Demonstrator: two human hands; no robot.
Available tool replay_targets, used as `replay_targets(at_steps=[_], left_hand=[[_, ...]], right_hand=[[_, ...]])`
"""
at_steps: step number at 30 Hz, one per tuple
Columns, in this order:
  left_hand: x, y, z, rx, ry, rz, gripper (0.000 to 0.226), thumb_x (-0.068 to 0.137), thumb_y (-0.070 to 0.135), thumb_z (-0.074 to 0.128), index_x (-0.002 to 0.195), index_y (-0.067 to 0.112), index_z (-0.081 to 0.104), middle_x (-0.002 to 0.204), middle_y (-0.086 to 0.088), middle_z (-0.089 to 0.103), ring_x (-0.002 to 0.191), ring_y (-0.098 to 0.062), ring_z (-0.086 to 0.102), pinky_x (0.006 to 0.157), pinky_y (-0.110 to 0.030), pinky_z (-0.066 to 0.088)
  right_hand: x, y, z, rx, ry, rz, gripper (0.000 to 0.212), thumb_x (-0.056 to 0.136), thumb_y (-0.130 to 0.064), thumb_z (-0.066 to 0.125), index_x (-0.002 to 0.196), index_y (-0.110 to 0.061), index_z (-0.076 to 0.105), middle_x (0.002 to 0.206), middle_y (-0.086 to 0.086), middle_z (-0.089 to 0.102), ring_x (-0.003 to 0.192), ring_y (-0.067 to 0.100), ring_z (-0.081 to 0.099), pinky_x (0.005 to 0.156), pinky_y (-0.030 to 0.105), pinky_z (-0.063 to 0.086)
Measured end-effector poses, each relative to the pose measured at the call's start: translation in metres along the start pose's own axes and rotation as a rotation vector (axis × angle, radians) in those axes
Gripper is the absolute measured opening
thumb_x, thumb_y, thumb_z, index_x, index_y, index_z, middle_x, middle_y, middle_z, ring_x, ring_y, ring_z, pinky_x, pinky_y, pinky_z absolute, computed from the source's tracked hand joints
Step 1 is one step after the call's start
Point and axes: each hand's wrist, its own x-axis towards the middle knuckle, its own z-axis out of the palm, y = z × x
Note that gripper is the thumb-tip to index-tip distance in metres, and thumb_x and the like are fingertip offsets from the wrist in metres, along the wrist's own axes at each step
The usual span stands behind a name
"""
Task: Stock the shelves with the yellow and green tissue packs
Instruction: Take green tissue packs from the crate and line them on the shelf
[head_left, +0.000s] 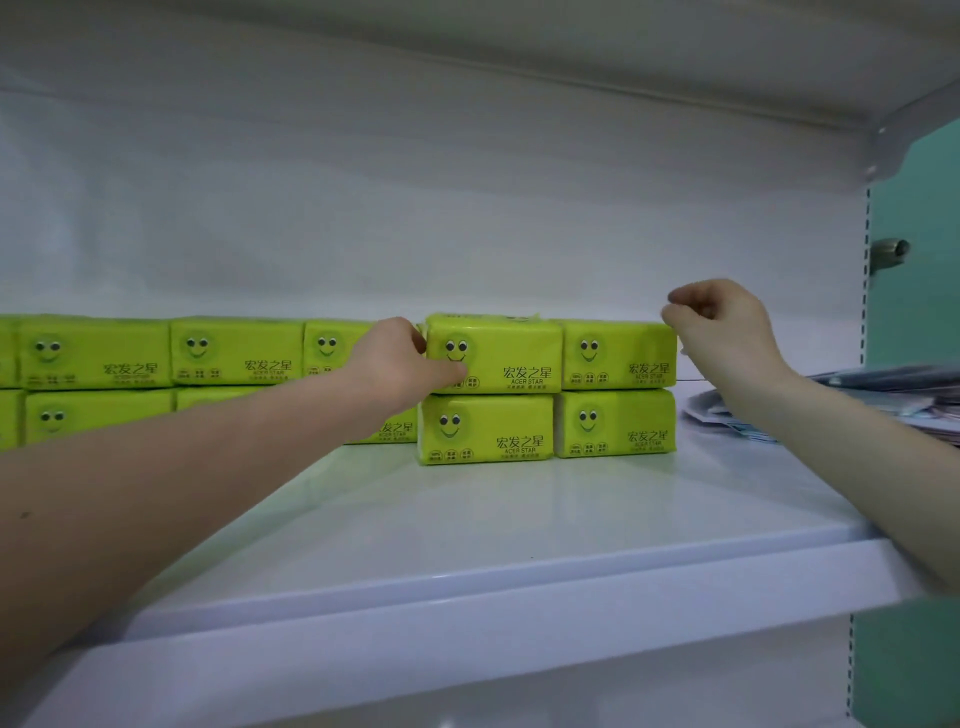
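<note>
seating step: left hand (397, 358) fingers clamp the top-row tissue pack (498, 356) atop the lower pack (485, 428), right hand (722, 322) curled at its right neighbour (618, 353), grip unclear; next, push flush.

The row of packs (93, 353) runs off the frame's left edge, and your left forearm (280, 415) covers parts of several mid-row. Your left hand (397, 358) buries its fingers behind the end of the top centre pack (504, 353). Whether your right hand (727, 322) pinches the corner of the far-right pack (618, 353) is unclear. The blurred pile (883, 395) at right is cut off.
</note>
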Motion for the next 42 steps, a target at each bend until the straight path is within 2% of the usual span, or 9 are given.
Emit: replay_targets(at_steps=[3,7,15,22,26,29,32,35,42], left_hand=[[-0.004,0.0,0.006,-0.016,0.033,-0.052,0.03,0.083,0.03,0.069,0.079,0.015,0.044,0.075,-0.001,0.044,0.068,-0.016,0.046,0.07,-0.03,0.043],[-0.006,-0.004,0.009,-0.049,-0.002,-0.113,0.036,0.082,0.032,0.07,0.098,0.002,0.056,0.101,-0.017,0.065,0.09,-0.029,0.064,0.08,-0.039,0.055],[-0.006,-0.005,0.008,-0.03,-0.072,-0.113,0.023,0.087,0.03,0.063,0.093,0.009,0.056,0.085,-0.003,0.06,0.072,-0.017,0.059,0.073,-0.031,0.053],[-0.016,0.0,0.002,0.006,-0.147,-0.146,0.033,0.087,0.035,0.063,0.104,0.008,0.053,0.105,-0.006,0.057,0.095,-0.024,0.057,0.087,-0.035,0.049],[-0.03,0.011,-0.004,0.11,-0.104,-0.117,0.037,0.092,0.032,0.056,0.068,0.017,0.034,0.072,0.001,0.037,0.061,-0.011,0.036,0.059,-0.025,0.035],[-0.039,0.012,-0.014,0.198,-0.066,-0.014,0.039,0.093,0.031,0.054,0.067,0.021,0.027,0.067,0.005,0.026,0.056,-0.007,0.025,0.052,-0.022,0.022],[-0.051,0.012,-0.029,0.266,-0.026,0.054,0.024,0.092,0.035,0.055,0.097,0.017,0.041,0.079,0.003,0.04,0.067,-0.01,0.041,0.06,-0.026,0.037],[-0.073,0.01,-0.056,0.345,0.045,0.12,0.045,0.09,0.036,0.056,0.125,0.009,0.049,0.107,-0.005,0.055,0.092,-0.022,0.056,0.078,-0.029,0.044],[-0.173,-0.04,-0.175,0.435,0.281,0.094,0.032,0.088,0.028,0.057,0.118,0.018,0.061,0.122,-0.001,0.061,0.114,-0.017,0.055,0.097,-0.029,0.043]], right_hand=[[-0.002,0.006,0.0,0.051,-0.078,0.297,0.035,0.094,-0.011,0.045,0.128,0.0,0.047,0.131,0.017,0.048,0.113,0.028,0.049,0.082,0.031,0.035],[-0.008,0.009,0.003,0.084,-0.291,0.499,0.02,0.097,-0.011,0.036,0.081,-0.01,0.05,0.086,0.009,0.052,0.071,0.024,0.051,0.063,0.031,0.038],[-0.007,0.016,0.006,0.052,-0.361,0.445,0.022,0.098,-0.01,0.035,0.084,-0.012,0.051,0.083,0.004,0.055,0.076,0.021,0.054,0.081,0.037,0.042],[-0.009,0.011,0.008,-0.054,-0.286,0.399,0.007,0.094,-0.015,0.043,0.098,-0.01,0.047,0.099,0.012,0.045,0.084,0.026,0.046,0.074,0.034,0.037],[-0.014,0.002,0.003,-0.233,-0.094,0.148,0.046,0.093,-0.019,0.047,0.135,-0.004,0.038,0.137,0.015,0.04,0.115,0.03,0.046,0.083,0.033,0.039],[-0.024,-0.018,0.003,-0.179,-0.01,-0.056,0.035,0.091,-0.018,0.051,0.126,-0.008,0.053,0.129,0.009,0.051,0.117,0.023,0.049,0.09,0.028,0.039],[-0.054,-0.051,0.021,0.122,-0.178,-0.037,0.01,0.089,-0.012,0.056,0.092,-0.017,0.064,0.093,-0.003,0.062,0.091,0.015,0.056,0.078,0.025,0.047],[-0.101,-0.091,0.053,0.323,-0.437,-0.033,0.016,0.089,-0.008,0.057,0.079,-0.019,0.06,0.08,-0.003,0.061,0.078,0.011,0.059,0.069,0.023,0.05],[-0.227,-0.183,0.125,0.633,-0.905,-0.127,0.014,0.089,-0.007,0.057,0.082,-0.017,0.062,0.079,0.0,0.066,0.079,0.011,0.066,0.071,0.025,0.055]])
